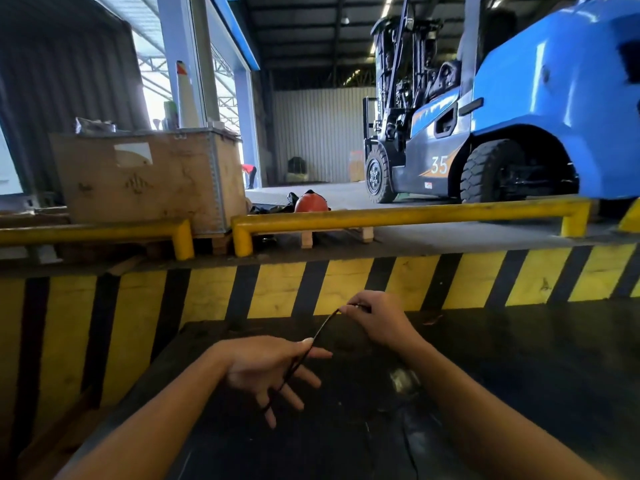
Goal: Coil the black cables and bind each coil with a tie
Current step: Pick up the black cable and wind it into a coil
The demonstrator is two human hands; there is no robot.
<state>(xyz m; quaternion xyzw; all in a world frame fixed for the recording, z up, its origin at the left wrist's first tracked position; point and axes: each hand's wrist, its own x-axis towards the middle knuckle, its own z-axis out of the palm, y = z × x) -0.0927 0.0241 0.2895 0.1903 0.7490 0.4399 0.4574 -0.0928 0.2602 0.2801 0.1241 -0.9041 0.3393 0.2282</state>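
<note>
Black cable (313,344) runs taut between my two hands above the dark bench (519,375). My right hand (375,318) pinches its far end, grip closed on the strand between thumb and fingertips. My left hand (273,370) lies palm up with fingers spread, grip open, and the cable crosses it from the thumb side toward the lower fingers; it seems to loop around them, though the strand is thin and hard to follow there. Beyond the bench stands a wall painted in yellow and black stripes (346,285), then a yellow rail (398,214), a wooden crate (145,178) and a blue forklift (519,109).
</note>
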